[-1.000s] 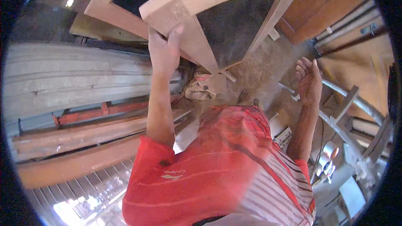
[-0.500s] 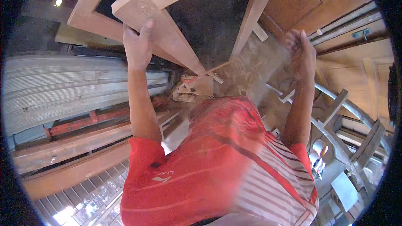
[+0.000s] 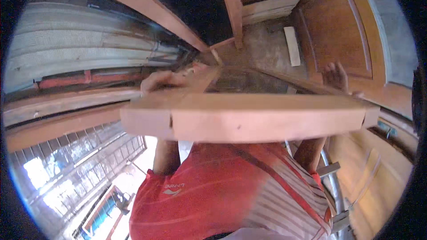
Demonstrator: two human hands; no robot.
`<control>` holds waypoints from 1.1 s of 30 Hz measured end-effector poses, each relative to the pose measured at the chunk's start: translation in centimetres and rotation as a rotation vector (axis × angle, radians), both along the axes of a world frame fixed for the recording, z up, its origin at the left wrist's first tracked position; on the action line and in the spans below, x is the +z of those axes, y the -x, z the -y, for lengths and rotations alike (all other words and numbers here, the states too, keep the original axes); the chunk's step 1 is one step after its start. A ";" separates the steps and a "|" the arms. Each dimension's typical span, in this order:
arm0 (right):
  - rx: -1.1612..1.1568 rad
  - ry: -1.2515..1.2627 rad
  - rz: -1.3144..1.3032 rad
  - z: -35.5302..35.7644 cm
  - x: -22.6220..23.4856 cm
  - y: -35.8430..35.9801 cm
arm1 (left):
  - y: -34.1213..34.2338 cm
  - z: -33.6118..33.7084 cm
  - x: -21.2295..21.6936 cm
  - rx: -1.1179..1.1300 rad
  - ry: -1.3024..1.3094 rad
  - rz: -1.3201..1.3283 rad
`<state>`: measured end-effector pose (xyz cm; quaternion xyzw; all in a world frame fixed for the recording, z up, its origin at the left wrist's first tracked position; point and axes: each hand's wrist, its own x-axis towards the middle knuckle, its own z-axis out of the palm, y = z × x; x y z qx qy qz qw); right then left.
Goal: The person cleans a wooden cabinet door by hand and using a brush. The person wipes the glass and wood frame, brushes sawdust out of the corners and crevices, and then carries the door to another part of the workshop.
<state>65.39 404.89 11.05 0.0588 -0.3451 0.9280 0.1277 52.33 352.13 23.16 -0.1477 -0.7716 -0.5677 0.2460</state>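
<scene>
A pale wooden frame (image 3: 267, 120) stands close in front of my chest, its thick top bar running from left to right and its sides narrowing toward the floor. Around its upper left side, my left hand (image 3: 161, 82) is closed, the fingers bent over the wood. My right hand (image 3: 336, 78) grips the upper right side, partly hidden behind the bar. Beyond stands a second wooden frame (image 3: 153, 6) with a dark opening between its posts.
A brown panelled door (image 3: 338, 31) leans at the far right. A pale wood strip (image 3: 292, 46) lies on the floor near an open wooden box (image 3: 271, 4). Long ridged sheets (image 3: 80, 40) and a red rail (image 3: 66, 80) lie at the left.
The near frame has come toward my chest, apart from the second one. My right hand, earlier off the wood, now grips its right side; my left hand has moved lower in view.
</scene>
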 end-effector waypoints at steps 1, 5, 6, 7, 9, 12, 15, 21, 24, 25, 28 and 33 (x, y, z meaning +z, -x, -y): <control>-0.005 0.034 0.073 1.8 0.9 0.1 | -1.3 0.0 0.1 0.050 0.069 -0.018; 0.108 0.098 0.165 4.2 3.8 -1.4 | -0.9 8.0 -3.8 0.121 -0.200 0.649; 0.122 0.096 0.190 4.2 3.7 -0.5 | -1.5 7.0 -3.1 0.169 -0.204 0.644; 0.110 0.095 0.196 4.4 3.8 -0.3 | -0.3 4.8 -2.0 -0.070 -0.143 0.359; 0.070 0.079 0.219 5.0 4.7 -0.5 | 1.0 3.0 -0.9 -0.311 -0.097 0.078; 0.048 0.062 0.222 5.4 5.4 0.7 | 1.2 1.9 0.2 -0.416 -0.252 0.087; 0.057 0.047 0.219 6.0 6.5 2.5 | 1.9 3.0 0.4 -0.468 -0.349 0.078; 0.085 0.045 0.200 9.1 8.0 7.2 | 0.5 8.7 -2.3 -0.442 -0.352 0.028; 0.138 0.067 0.172 11.5 7.8 10.8 | -0.6 9.0 -2.7 -0.086 -0.326 -0.001; 0.153 0.081 0.161 12.3 7.8 12.0 | -0.6 9.6 -2.2 -0.065 -0.321 -0.009; 0.255 0.172 0.114 15.1 6.3 17.2 | -0.9 11.6 -1.7 0.011 -0.316 -0.023; 0.309 0.257 0.147 18.7 3.0 25.8 | -1.2 8.8 2.3 0.183 -0.352 -0.038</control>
